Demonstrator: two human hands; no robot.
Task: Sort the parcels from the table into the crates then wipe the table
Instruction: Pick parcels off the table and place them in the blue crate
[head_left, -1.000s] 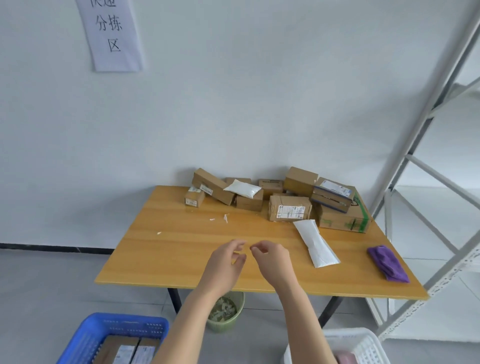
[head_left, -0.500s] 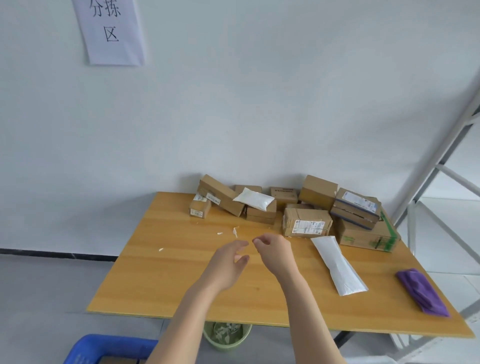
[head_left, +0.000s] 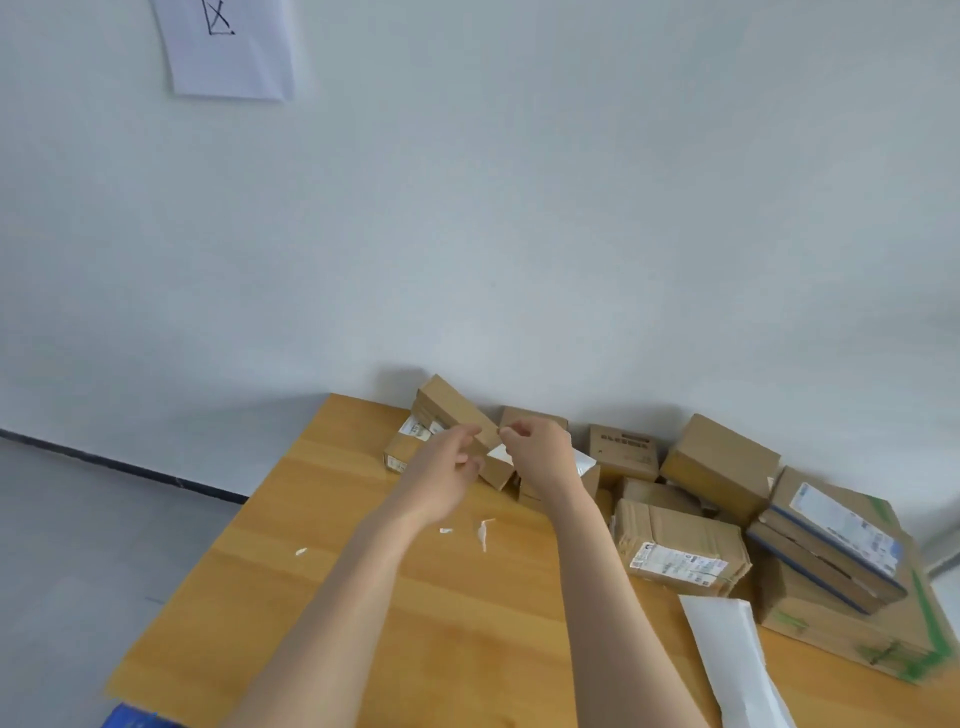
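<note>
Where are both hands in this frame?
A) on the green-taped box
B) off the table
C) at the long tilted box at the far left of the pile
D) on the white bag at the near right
C: the left hand and right hand are both up against the long tilted box, well away from the white bag and the green-taped box.

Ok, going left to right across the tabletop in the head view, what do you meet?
Paper scrap → left hand → right hand → labelled brown box → blue-edged box.
</note>
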